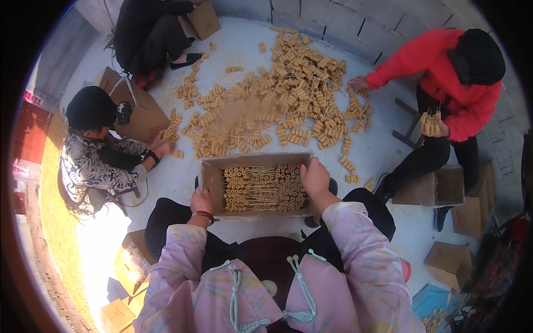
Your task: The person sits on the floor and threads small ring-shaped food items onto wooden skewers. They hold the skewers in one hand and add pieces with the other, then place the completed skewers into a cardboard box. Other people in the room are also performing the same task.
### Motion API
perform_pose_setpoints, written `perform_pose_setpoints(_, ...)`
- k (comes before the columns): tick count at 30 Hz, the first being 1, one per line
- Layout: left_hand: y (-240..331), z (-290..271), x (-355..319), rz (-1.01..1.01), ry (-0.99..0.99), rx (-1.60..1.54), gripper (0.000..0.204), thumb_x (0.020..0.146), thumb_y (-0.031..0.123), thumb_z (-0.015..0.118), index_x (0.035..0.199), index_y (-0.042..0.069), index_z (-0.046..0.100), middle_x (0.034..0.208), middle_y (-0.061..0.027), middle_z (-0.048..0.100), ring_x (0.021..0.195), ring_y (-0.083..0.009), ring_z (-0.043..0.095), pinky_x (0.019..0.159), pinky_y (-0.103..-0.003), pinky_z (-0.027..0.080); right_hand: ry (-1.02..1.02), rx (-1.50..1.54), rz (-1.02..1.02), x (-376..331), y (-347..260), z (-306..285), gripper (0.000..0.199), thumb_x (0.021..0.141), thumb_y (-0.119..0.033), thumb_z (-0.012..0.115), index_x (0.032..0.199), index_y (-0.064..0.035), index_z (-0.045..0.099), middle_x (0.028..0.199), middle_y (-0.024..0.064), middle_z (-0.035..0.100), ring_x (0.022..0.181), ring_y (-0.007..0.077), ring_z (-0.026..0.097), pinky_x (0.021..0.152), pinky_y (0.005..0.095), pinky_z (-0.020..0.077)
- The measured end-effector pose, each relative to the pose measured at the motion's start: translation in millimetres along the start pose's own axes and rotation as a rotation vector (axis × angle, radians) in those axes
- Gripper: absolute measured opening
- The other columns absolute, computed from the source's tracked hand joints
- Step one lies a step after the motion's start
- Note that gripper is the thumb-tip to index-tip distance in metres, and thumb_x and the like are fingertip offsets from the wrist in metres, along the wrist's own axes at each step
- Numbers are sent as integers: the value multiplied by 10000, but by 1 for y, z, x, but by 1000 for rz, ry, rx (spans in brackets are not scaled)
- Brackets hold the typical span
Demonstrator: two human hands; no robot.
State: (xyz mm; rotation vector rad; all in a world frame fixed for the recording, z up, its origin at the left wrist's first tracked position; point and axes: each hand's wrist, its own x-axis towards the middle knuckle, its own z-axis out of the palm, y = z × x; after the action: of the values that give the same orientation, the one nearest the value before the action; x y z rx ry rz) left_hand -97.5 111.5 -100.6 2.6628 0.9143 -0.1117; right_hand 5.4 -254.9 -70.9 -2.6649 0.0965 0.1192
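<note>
An open cardboard box stands in front of my knees, gripped from both sides. My left hand is closed on its left wall near the front corner, and a reddish bangle circles that wrist. On the other side, my right hand grips the right wall farther back, fingers over the rim. Inside lie rows of tan, ring-shaped food skewers, their ends stacked along both sides and thin sticks running across the middle. The fingers outside the box walls are partly hidden.
A large heap of skewers spreads over the pale floor beyond the box. A person in a patterned top handles skewers at left; a person in red holds a bunch at right. Another crouches at far left. Cardboard boxes stand around.
</note>
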Motion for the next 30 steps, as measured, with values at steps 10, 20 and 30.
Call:
perform_pose_setpoints(10, 5, -5, -2, 4, -5, -24, 314, 867, 216, 624, 1081, -12, 586, 1024, -237, 634, 972, -408, 600, 828, -466, 482, 7, -30, -44, 2, -1, 4, 321, 813, -245, 677, 938, -6, 502, 835, 187, 635, 800, 365, 626, 712, 476, 487)
perform_pose_setpoints(20, 5, -5, -1, 8, -11, -56, 291, 873, 221, 619, 1047, -10, 586, 988, -237, 638, 951, -408, 605, 816, -475, 482, 15, -28, -58, 5, -2, 5, 339, 799, -247, 692, 950, -11, 500, 849, 180, 634, 812, 361, 627, 716, 476, 485)
perform_pose_setpoints(30, -1, 1, 1, 6, 20, -67, 285, 866, 242, 616, 1029, 10, 600, 975, -234, 646, 939, -406, 615, 811, -481, 489, 33, -53, -45, 3, -3, 5, 338, 802, -248, 684, 962, -13, 501, 849, 178, 644, 828, 358, 638, 722, 461, 499)
